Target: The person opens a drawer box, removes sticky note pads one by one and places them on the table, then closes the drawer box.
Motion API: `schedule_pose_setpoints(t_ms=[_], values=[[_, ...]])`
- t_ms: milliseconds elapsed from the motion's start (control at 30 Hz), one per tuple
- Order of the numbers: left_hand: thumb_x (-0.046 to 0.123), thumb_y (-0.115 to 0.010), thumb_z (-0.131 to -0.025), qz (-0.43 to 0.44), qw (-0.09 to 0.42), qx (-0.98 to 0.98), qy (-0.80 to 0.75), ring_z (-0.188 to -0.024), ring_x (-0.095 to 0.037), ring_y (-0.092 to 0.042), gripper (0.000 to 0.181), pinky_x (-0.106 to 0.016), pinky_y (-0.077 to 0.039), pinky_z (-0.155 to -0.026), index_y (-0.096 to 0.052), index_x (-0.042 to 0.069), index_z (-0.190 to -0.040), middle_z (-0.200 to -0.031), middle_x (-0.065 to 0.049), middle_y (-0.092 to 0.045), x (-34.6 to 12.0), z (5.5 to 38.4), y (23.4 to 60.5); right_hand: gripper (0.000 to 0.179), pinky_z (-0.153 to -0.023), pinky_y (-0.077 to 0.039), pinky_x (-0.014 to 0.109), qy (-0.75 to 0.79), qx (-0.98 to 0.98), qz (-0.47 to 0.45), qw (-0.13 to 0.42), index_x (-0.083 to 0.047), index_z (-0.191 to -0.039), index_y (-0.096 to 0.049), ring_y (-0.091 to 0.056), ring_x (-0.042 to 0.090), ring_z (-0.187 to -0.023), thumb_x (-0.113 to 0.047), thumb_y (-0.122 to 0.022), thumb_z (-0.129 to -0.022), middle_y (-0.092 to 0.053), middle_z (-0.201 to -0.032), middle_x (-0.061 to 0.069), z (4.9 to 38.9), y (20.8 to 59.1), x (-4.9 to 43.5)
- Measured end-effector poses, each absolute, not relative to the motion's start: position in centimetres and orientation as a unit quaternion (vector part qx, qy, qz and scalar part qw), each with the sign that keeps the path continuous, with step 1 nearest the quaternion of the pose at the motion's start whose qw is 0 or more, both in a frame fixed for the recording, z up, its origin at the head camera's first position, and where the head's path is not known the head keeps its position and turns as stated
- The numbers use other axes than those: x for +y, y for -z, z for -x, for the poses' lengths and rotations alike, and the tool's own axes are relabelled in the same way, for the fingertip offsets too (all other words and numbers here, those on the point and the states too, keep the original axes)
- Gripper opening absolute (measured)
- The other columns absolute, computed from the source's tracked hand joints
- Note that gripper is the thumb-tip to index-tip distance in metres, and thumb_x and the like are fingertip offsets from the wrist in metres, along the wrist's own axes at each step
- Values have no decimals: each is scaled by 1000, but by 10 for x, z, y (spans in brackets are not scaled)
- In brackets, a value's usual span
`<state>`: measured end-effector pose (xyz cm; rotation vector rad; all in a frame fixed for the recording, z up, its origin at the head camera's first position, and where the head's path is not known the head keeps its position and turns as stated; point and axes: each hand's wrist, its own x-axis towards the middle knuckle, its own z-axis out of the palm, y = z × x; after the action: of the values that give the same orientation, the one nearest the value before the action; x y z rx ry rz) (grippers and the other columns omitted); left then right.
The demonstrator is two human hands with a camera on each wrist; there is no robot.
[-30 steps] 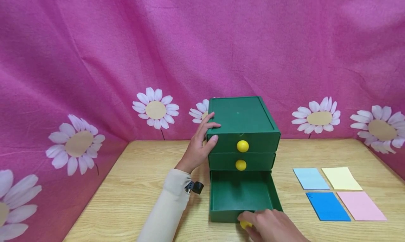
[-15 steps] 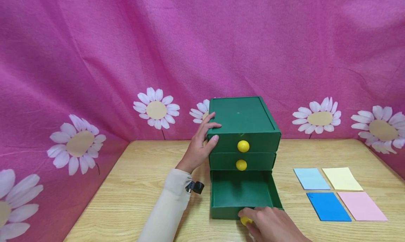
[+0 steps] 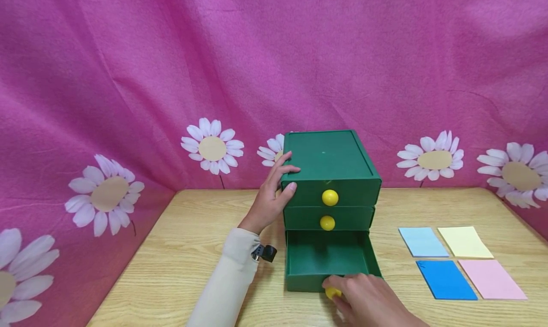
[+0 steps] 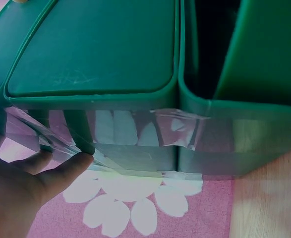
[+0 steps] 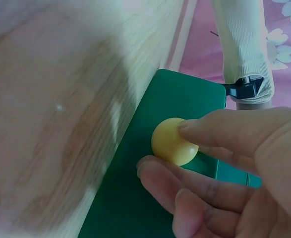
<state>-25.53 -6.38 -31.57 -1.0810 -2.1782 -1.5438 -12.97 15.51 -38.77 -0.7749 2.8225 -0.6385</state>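
A green cabinet (image 3: 329, 158) with three stacked drawers stands on the table. The bottom drawer (image 3: 305, 284) is pulled partly out, its bare floor showing; both upper drawers, each with a yellow knob, sit closed. At the lowest drawer's front my right hand (image 3: 370, 298) holds the round yellow knob (image 5: 171, 141) between thumb and fingers. My left hand (image 3: 267, 201) rests against the cabinet's upper left edge, fingers extended, two fingertips on the top and the thumb by the front corner. In the left wrist view its fingers (image 4: 68, 171) touch the cabinet's glossy side.
To the cabinet's right lie a light blue pad (image 3: 423, 242), a yellow pad (image 3: 464, 242), a darker blue pad (image 3: 447, 280) and a pink pad (image 3: 492, 279). A pink cloth (image 3: 325, 56) with daisies hangs behind the wooden table (image 3: 184, 251).
The bottom drawer has slid a little inward, with my right hand moving along on its knob. My left hand has stayed against the cabinet.
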Motion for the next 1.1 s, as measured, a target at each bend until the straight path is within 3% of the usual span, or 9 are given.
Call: schedule_pose_setpoints(t_ms=[433, 700, 1100], values=[[12, -46, -98, 376, 131, -750, 529, -146, -22, -15, 35, -60, -24, -109, -46, 7, -133, -160, -8, -17, -64, 256, 316, 20, -68, -55, 32, 224, 939, 252, 73, -20, -104, -71, -52, 2, -65, -17, -73, -84, -68, -86, -14, 138, 383, 154], [13, -47, -98, 369, 129, -752, 531, -146, -19, -15, 36, -57, -24, -110, -46, 8, -133, -160, -7, -18, -64, 256, 317, 20, -60, -50, 23, 215, 941, 258, 44, -21, -101, -71, -51, -1, -63, -17, -76, -82, -67, -85, -15, 142, 384, 153], [14, -47, -97, 365, 127, -753, 533, -146, -18, -16, 36, -56, -24, -111, -46, 8, -134, -160, -5, -18, -64, 256, 317, 19, -52, -43, 21, 227, 940, 253, 35, -20, -100, -72, -49, 1, -59, -14, -75, -82, -67, -83, -14, 147, 383, 153]])
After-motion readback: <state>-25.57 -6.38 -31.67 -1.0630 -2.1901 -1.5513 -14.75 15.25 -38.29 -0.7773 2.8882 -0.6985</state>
